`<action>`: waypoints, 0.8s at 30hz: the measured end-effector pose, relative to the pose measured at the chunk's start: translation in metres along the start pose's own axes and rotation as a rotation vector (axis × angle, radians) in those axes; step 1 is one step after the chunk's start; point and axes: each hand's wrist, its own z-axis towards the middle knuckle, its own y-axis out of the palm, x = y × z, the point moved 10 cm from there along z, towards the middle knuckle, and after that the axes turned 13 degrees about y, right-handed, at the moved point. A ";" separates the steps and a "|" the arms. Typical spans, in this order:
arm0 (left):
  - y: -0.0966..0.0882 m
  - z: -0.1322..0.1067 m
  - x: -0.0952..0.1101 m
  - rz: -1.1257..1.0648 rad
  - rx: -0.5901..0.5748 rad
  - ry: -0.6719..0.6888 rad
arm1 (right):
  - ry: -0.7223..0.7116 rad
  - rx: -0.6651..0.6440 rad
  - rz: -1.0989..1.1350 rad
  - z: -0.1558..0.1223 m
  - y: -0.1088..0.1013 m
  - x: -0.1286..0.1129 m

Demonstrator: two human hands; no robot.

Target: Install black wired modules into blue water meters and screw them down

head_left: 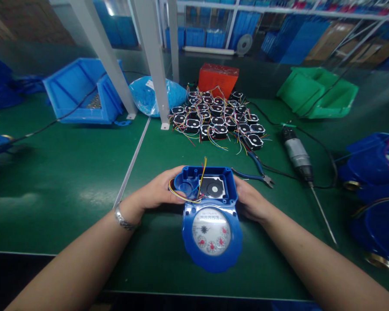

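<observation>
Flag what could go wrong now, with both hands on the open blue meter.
The loose coloured wires arch over the rim of the blue meter beside the left hand; they could get pinched or tugged.
The right hand sits close to the pliers; it could snag on their tips.
The blue meter lies near the table front edge and might slip off.

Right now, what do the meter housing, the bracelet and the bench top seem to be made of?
The meter housing, held by left hand and right hand: glossy blue moulded plastic, by its highlights. The bracelet: silvery metal links, shiny. The bench top: green mat, probably rubber or vinyl, with soft sheen.
</observation>
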 end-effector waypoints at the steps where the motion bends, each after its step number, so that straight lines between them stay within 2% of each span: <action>1: 0.000 0.000 0.000 0.002 -0.002 0.002 | -0.001 0.001 -0.003 0.000 0.000 0.000; 24: 0.001 0.001 0.004 0.042 -0.021 0.023 | 0.017 0.001 0.016 0.000 0.000 0.000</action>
